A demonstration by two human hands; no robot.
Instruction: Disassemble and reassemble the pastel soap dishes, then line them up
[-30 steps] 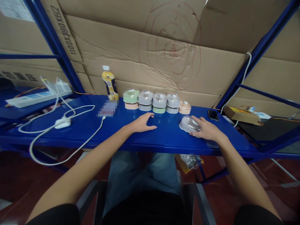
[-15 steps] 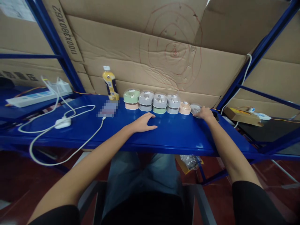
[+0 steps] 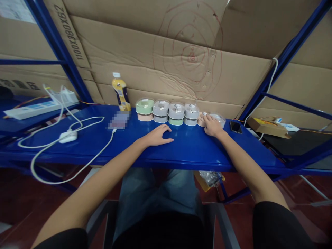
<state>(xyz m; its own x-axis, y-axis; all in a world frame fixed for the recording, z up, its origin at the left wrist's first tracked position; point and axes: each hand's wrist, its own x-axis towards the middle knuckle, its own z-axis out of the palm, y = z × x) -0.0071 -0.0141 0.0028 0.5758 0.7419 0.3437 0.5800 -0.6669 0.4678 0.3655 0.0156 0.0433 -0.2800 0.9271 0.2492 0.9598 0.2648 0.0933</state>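
A row of small round lidded containers (image 3: 168, 111) in green, grey and peach stands at the back of the blue shelf (image 3: 181, 152), several stacked in twos. My right hand (image 3: 212, 126) lies with fingers spread on the peach container (image 3: 201, 119), right beside a clear-lidded container (image 3: 218, 118) at the row's right end. My left hand (image 3: 157, 135) rests open and flat on the shelf in front of the row, holding nothing.
A yellow drink bottle (image 3: 119, 91) stands left of the row. A white cable with a plug (image 3: 67, 136) loops over the left side, near a power strip (image 3: 33, 108). A black phone (image 3: 235, 127) lies at the right. Cardboard sheets back the shelf; blue posts flank it.
My right hand carried the clear-lidded container from the shelf's front to the right end of the row, let it go, and shifted left onto the peach container. My left hand stayed put.
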